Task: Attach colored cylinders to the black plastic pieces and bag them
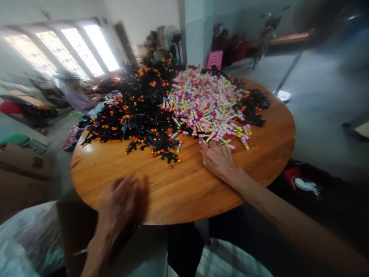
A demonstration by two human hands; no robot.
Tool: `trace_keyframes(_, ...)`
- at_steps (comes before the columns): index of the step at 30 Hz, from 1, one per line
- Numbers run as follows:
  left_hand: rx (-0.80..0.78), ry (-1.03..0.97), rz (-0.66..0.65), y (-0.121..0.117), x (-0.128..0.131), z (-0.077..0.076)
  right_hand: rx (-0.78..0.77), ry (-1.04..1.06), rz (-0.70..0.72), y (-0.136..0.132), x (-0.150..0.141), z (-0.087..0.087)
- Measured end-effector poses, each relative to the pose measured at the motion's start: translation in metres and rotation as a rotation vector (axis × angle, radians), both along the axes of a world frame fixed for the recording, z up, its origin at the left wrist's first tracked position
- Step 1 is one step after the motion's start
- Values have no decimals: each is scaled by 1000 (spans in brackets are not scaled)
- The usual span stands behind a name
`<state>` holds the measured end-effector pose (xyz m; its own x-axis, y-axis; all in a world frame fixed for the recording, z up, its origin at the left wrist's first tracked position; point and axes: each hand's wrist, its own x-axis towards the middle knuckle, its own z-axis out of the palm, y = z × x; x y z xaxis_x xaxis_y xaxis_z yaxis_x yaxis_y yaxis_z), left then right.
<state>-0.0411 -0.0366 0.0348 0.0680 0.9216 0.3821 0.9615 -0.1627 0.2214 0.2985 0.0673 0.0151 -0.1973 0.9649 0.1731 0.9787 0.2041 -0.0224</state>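
My right hand [217, 157] rests at the near edge of a heap of small pink, white and yellow candy-filled tubes [206, 102]. Its fingers are curled down among the nearest tubes, and what they grip, if anything, is hidden. Motion smears my left hand [121, 198] above the near left part of the round wooden table [173, 184]; its fingers cannot be made out. To the left of the tubes lies a large pile of black toy guns [144, 104] with orange and yellow tips. A few toy guns [170, 156] lie loose at the front of that pile.
Another person [79, 94] sits beyond the table's left side. Cardboard boxes [24, 173] and a clear plastic bag [31, 238] stand at the left. A pink plastic stool [215, 59] and a standing fan [173, 36] are farther back.
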Motion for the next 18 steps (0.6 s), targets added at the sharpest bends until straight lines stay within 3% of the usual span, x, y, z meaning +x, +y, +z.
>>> trace_keyframes(4,-137,153,-95,56,88,-2,26,8,-7,-3,4,-1)
trace_keyframes(7,-149,276,-105,72,117,1,18,23,-27,-4,6,-1)
trace_keyframes(10,-126,239,-173,63,108,-3,8,23,17,-3,8,-2)
trace_keyframes(15,-74,0,-352,35,57,-12,-20,133,121,-8,13,0)
trace_keyframes(18,-59,-77,-309,27,40,-16,13,211,138,-14,9,4)
